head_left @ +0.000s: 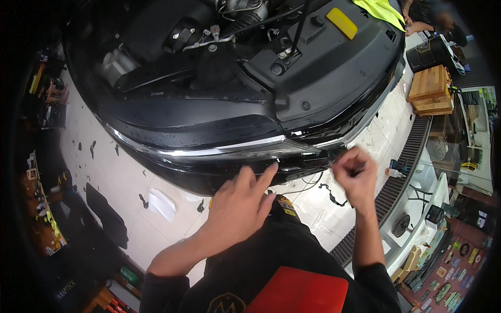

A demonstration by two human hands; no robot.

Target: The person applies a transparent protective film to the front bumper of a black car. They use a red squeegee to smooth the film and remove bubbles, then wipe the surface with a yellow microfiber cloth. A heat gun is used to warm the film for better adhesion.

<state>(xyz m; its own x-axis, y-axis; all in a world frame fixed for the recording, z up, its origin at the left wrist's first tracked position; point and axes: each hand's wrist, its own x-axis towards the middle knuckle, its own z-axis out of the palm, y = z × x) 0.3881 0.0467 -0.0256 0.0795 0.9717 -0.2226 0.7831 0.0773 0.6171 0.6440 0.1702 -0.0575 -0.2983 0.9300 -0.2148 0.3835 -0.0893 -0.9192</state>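
In front of me is the front end of a black car [198, 112] with its engine bay exposed. A bright trim strip [203, 151] runs along its edge above the dark bumper [224, 169]. My left hand [237, 203] is at the bumper with fingers spread and nothing in them; whether the fingertips touch it, I cannot tell. Farther right, near the corner by the headlight area, my right hand [357, 175] is closed in a pinch. Something small and dark shows between its fingers, too blurred to name. A yellow flat pad [342, 23] lies on the black engine-bay cover [334, 62].
A lime-green cloth [383, 10] drapes over the car's far right. Black scraps [334, 195] and a white sheet [162, 204] lie on the tiled floor [135, 180]. At right are a wooden box [430, 88] and a floor grate [396, 180]. Another person's arm [420, 26] shows top right.
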